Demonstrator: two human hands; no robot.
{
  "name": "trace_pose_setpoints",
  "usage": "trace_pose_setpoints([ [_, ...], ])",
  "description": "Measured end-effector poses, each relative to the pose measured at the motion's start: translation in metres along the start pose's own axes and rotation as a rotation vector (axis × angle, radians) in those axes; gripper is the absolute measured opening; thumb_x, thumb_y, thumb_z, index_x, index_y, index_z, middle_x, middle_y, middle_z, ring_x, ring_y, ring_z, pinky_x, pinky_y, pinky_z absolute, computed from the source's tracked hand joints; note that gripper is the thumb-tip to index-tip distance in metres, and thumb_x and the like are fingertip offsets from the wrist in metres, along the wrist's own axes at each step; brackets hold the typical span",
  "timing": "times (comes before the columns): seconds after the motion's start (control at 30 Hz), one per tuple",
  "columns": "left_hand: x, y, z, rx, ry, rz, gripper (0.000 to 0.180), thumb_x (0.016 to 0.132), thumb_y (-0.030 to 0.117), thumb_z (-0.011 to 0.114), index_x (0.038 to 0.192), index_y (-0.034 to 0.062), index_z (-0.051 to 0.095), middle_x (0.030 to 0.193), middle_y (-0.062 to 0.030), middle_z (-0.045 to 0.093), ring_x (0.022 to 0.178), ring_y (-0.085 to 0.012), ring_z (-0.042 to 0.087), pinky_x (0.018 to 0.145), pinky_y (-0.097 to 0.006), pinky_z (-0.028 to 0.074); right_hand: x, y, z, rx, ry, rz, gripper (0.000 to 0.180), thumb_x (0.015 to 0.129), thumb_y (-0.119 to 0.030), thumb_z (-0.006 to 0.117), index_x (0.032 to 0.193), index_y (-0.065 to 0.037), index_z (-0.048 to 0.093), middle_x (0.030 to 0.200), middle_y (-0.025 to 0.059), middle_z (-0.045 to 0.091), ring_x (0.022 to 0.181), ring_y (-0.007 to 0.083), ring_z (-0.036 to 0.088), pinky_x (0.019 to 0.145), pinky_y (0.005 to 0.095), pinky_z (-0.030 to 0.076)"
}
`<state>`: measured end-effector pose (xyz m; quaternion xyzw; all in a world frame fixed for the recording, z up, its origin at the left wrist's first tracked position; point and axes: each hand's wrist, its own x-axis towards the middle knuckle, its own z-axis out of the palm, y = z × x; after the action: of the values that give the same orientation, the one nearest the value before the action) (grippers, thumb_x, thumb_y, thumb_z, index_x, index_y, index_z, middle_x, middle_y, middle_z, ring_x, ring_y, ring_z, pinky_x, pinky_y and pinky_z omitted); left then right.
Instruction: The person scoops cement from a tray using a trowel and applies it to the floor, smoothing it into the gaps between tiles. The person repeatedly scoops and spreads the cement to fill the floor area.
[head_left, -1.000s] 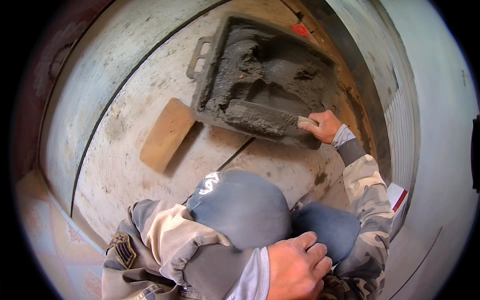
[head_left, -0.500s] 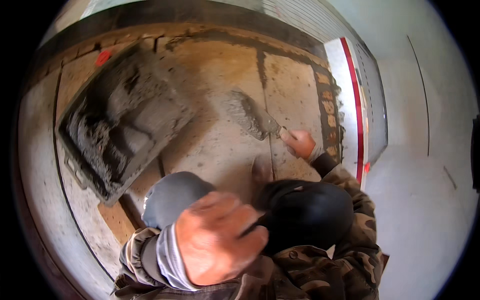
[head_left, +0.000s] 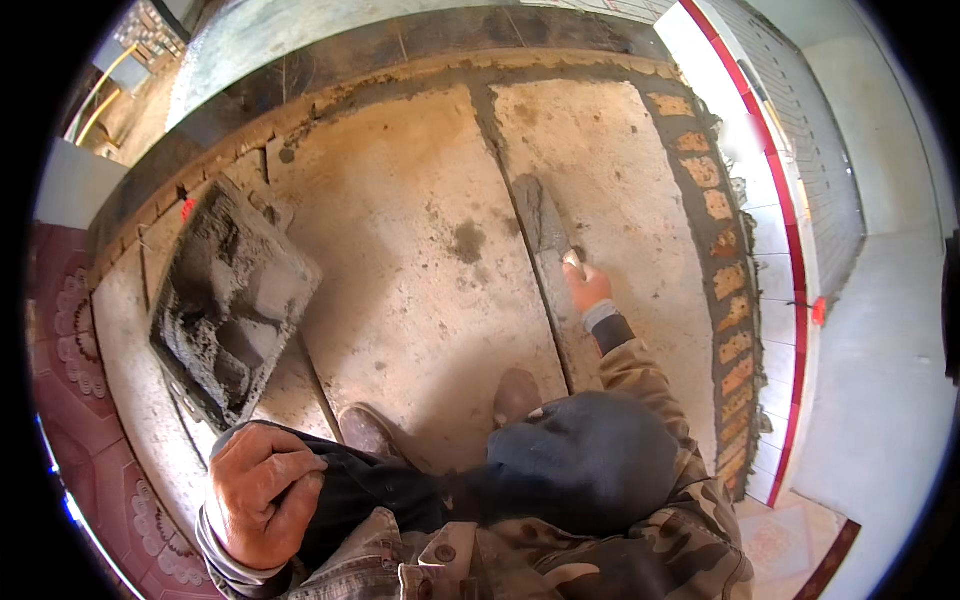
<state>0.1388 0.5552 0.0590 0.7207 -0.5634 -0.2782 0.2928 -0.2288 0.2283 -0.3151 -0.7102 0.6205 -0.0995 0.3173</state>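
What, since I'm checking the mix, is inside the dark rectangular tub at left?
Wet-looking grey mortar, in rough heaps with smoother patches. It covers the floor of the tub, hiding that surface.

Right hand (head_left: 588, 286) extended forward, tightly clenched, left hand (head_left: 262, 492) closer in, loosely curled

Trowel (head_left: 548, 258) with ridged grey mortar (head_left: 541, 215)

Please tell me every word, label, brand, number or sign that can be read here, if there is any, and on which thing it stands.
None: I can read no text in this view.
Trowel and mortar tub: no lettering visible.
Red-striped tiled wall: none that I can make out.
Jacket buttons: too small to tell.
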Motion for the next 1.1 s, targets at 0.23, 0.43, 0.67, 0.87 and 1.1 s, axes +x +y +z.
trace_pose_setpoints([
  [0.23,0.024,0.016,0.023,0.175,-0.074,-0.095,0.011,0.077,-0.001,0.073,0.088,-0.0016,0.073,0.085,-0.0159,0.068,0.076,-0.0338,0.068,0.069,-0.040,0.054,0.009,-0.037,0.039,-0.004,0.033,-0.094,0.038,0.100,-0.035,0.061,0.103,0.002,0.064,0.094,0.0279,0.069,0.093,0.0466,0.066,0.077,0.0552,0.051],
  [0.43,0.037,0.015,0.032,0.255,-0.117,-0.217,0.011,0.079,0.001,0.074,0.089,0.0005,0.076,0.088,-0.0142,0.070,0.082,-0.0331,0.070,0.074,-0.039,0.056,0.027,-0.062,0.051,-0.055,-0.006,0.025,0.032,0.103,-0.030,0.057,0.112,0.000,0.063,0.101,0.0257,0.071,0.096,0.0472,0.067,0.082,0.0562,0.053],
  [0.67,0.028,0.016,0.025,0.242,-0.110,-0.143,0.009,0.083,0.001,0.068,0.090,-0.0007,0.074,0.087,-0.0153,0.069,0.080,-0.0315,0.069,0.073,-0.037,0.054,0.025,-0.052,0.052,0.068,0.012,-0.034,0.036,0.103,-0.031,0.060,0.117,0.002,0.064,0.103,0.0278,0.069,0.096,0.0460,0.066,0.081,0.0546,0.053],
  [0.87,0.024,0.010,0.025,0.219,-0.103,-0.093,0.008,0.083,-0.002,0.067,0.088,-0.0018,0.072,0.087,-0.0156,0.069,0.078,-0.0313,0.069,0.072,-0.037,0.054,-0.016,-0.006,0.038,0.207,0.038,-0.105,0.035,0.102,-0.032,0.060,0.110,0.002,0.065,0.097,0.0287,0.067,0.090,0.0476,0.065,0.075,0.0520,0.050],
  [1.1,0.020,0.011,0.022,0.209,-0.092,-0.095,0.010,0.082,-0.002,0.066,0.090,-0.0021,0.072,0.087,-0.0167,0.068,0.079,-0.0307,0.068,0.073,-0.036,0.054,-0.073,0.001,0.029,0.048,0.034,0.005,0.035,0.101,-0.031,0.059,0.117,-0.001,0.065,0.105,0.0266,0.068,0.094,0.0468,0.065,0.079,0.0553,0.050],
])
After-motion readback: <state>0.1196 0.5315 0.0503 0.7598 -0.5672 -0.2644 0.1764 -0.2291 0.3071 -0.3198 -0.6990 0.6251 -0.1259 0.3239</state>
